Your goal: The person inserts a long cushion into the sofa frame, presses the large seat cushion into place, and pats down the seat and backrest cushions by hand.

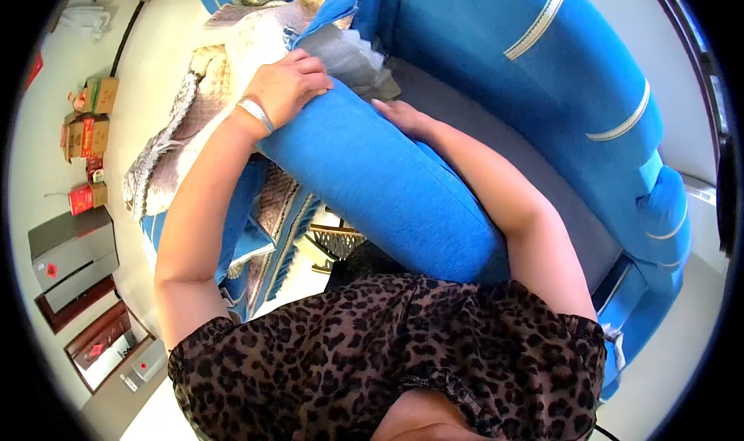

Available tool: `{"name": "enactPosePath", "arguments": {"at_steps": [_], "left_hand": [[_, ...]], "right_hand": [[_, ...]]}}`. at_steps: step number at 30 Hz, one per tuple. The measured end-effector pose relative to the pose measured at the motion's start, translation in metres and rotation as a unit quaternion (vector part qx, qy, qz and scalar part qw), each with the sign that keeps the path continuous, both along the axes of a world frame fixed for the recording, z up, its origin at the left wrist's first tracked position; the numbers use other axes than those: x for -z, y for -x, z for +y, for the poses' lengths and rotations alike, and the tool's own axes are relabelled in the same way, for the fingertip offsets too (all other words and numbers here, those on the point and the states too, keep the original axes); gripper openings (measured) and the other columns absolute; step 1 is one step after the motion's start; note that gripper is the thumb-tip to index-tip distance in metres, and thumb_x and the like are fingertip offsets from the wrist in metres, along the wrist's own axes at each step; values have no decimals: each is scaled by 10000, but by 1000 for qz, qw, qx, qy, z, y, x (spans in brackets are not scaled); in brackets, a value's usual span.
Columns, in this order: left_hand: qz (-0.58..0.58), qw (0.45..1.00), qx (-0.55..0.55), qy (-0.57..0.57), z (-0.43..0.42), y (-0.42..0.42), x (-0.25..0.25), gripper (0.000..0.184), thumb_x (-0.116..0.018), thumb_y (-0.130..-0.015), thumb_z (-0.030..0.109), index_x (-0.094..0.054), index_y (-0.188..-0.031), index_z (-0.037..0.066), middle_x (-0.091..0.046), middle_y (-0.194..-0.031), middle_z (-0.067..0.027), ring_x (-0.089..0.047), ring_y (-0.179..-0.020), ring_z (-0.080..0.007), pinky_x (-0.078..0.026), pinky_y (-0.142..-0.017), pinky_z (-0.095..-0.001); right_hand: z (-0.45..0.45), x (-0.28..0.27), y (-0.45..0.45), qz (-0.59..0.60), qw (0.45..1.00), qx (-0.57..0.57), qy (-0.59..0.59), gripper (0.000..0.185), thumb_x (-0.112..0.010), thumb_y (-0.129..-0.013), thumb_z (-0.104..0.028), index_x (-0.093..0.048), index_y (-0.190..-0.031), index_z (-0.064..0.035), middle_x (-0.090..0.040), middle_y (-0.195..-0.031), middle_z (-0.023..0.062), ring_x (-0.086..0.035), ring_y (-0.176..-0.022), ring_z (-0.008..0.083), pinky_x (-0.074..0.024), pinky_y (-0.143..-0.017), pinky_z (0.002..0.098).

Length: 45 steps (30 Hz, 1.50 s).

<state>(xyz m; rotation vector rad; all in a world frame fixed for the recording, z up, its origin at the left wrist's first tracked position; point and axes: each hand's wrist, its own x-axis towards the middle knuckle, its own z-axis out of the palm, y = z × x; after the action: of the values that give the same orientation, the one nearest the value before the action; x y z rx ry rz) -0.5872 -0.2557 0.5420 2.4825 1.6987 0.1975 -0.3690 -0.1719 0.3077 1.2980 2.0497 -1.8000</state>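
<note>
A large, thick blue cushion (380, 185) lies slanting from my chest to the far left. My left hand (291, 88), with a silver band at its wrist, grips the cushion's far left end, its fingers bent over the fabric. At the cushion's right side, my right hand (403, 119) holds the edge, with part of the hand hidden behind it. Just beyond the far end are a sheer grey-white material (349, 61) and a blue flap of cloth (332, 13). Quilted pale covers (209, 84) with lace trim lie beside my left hand.
A blue sofa (473, 22) with trimmed bands curves along the far and right sides, around its dark grey seat base (496, 131). Cardboard boxes (85, 135) and a grey cabinet (74, 251) stand at the left. A fringed blue cloth (291, 236) hangs near my left arm.
</note>
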Motion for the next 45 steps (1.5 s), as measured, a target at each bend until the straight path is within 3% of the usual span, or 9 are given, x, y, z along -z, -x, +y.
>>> {"name": "enactPosePath", "arguments": {"at_steps": [8, 14, 20, 22, 28, 34, 36, 40, 45], "left_hand": [[5, 999, -15, 29, 14, 9, 13, 66, -667, -832, 148, -689, -875, 103, -662, -920, -39, -624, -933, -258, -527, -779, -368], [-9, 1000, -22, 12, 14, 11, 19, 57, -660, -834, 113, -677, -876, 78, -657, -915, -61, -623, -902, -279, -512, -759, -370], [-16, 1000, -25, -5, 16, 8, 23, 54, -656, -841, 114, -684, -877, 85, -659, -908, -45, -618, -917, -267, -507, -765, -368], [-10, 999, -29, 14, 16, 8, 23, 65, -648, -852, 105, -681, -896, 70, -653, -930, -63, -613, -925, -282, -500, -784, -372], [17, 998, -52, 42, 17, 1, 25, 73, -642, -855, 84, -676, -914, 58, -639, -946, -91, -600, -939, -306, -492, -811, -382], [-158, 979, 38, 124, -28, -221, -17, 386, -716, -816, 214, -663, -1183, 106, -657, -1150, -127, -589, -1099, -322, -446, -990, -439], [-125, 972, 89, 178, -46, -285, -2, 472, -661, -847, 460, -663, -1202, 148, -659, -1162, -85, -576, -1142, -281, -348, -1093, -500], [-46, 982, 88, 163, -52, -303, 20, 458, -652, -832, 499, -691, -1163, 185, -678, -1147, -56, -595, -1124, -245, -310, -1108, -485], [-37, 985, 81, 145, -46, -307, 21, 416, -651, -841, 498, -722, -1100, 181, -694, -1108, -51, -607, -1091, -247, -328, -1099, -452]], "right_hand": [[10, -27, 19, -79, 977, 72, -184, 454, -547, -938, -479, -740, -961, -68, -708, -940, 199, -678, -934, 360, -506, -846, 488], [-1, 5, -51, -21, 995, -93, -19, 678, -417, -971, -595, -633, -1210, 0, -601, -1249, 275, -571, -1174, 410, -440, -981, 502], [-49, -37, -276, -227, 933, 0, 278, 783, -266, -987, -651, -464, -1427, -35, -395, -1490, 216, -371, -1381, 366, -310, -1102, 535], [-68, -94, -306, -246, 945, 53, 210, 715, -331, -995, -612, -579, -1313, -21, -531, -1353, 250, -493, -1281, 344, -390, -1039, 503], [-98, -56, -320, -214, 977, 16, -14, 508, -491, -969, -502, -734, -999, -57, -708, -946, 184, -663, -966, 347, -501, -889, 460], [-77, -46, -335, -199, 976, 31, -86, 459, -504, -964, -494, -745, -1001, -105, -713, -981, 155, -661, -986, 329, -510, -873, 466], [-76, -51, -336, -188, 976, -7, -105, 454, -509, -960, -495, -740, -1020, -109, -714, -998, 146, -660, -996, 323, -511, -876, 465], [-60, -66, -361, -226, 961, -66, -145, 450, -515, -956, -496, -696, -1140, -128, -705, -1073, 135, -654, -1027, 325, -507, -900, 453], [-71, -145, -419, 79, 994, 43, -61, 595, -439, -992, -530, -567, -1321, -52, -542, -1382, 165, -497, -1287, 336, -396, -1066, 445]]}}
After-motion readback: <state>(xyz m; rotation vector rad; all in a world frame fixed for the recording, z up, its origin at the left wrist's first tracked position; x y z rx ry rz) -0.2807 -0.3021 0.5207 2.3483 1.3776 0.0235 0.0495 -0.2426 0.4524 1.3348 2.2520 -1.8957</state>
